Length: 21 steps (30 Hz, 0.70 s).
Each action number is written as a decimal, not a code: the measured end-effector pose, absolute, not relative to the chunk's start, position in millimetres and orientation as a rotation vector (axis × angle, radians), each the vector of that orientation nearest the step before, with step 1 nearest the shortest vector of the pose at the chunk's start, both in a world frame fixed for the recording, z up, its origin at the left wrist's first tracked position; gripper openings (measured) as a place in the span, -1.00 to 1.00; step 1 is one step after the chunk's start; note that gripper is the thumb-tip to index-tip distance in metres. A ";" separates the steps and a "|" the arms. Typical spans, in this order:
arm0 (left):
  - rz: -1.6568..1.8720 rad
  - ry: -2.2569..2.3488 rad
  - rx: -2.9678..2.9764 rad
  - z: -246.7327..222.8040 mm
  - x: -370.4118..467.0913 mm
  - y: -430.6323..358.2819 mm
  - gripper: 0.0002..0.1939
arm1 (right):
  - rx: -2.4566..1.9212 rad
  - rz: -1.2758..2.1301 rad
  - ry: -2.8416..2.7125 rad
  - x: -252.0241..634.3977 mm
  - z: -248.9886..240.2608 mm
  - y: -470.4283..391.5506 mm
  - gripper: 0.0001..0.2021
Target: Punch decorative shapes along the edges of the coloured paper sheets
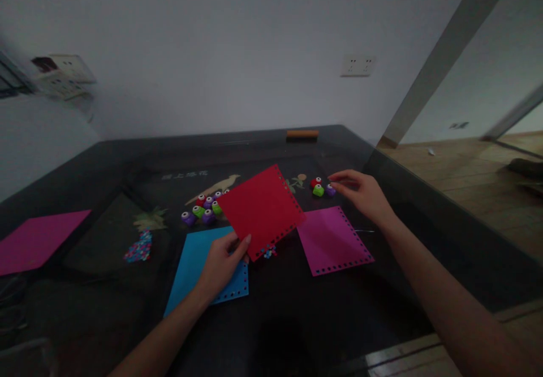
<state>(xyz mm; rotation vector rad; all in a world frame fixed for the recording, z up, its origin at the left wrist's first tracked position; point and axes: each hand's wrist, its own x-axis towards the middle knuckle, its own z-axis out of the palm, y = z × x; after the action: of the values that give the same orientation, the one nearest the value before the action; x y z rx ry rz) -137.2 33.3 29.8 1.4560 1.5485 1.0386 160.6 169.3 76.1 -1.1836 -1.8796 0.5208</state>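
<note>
My left hand (224,261) grips a red felt square (261,210) by its lower edge; holes run along two of its sides. Under that hand lies a blue felt sheet (195,258), also punched with holes. A pink felt square (333,241) with holes rests to the right of the red one. My right hand (360,193) is beside a purple eye piece (330,189), thumb and fingertips close together; whether they hold anything is too small to make out. Next to the purple piece are a green eye piece (318,191) and a red one (315,182).
Several coloured eye pieces (207,215) lie behind the blue sheet. Small beads form a pile (139,248) at the left, with more beads (269,251) below the red square. Another pink sheet (42,238) lies far left. An orange-brown bar (302,134) sits at the table's back edge.
</note>
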 end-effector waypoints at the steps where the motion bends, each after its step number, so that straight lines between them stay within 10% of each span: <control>1: 1.034 1.552 1.454 30.6 -136.6 32.9 -0.68 | -1.179 0.635 -1.856 160.8 76.2 160.6 -0.81; 21: 0.686 1.490 1.428 43.2 -119.0 22.2 -0.60 | -1.027 1.708 -1.458 124.1 34.6 106.1 -0.73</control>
<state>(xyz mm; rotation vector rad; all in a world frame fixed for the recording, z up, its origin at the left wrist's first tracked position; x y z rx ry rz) -119.0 22.2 43.2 1.4284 1.4900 0.6859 124.1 106.1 34.6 -1.0272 -1.4578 1.7079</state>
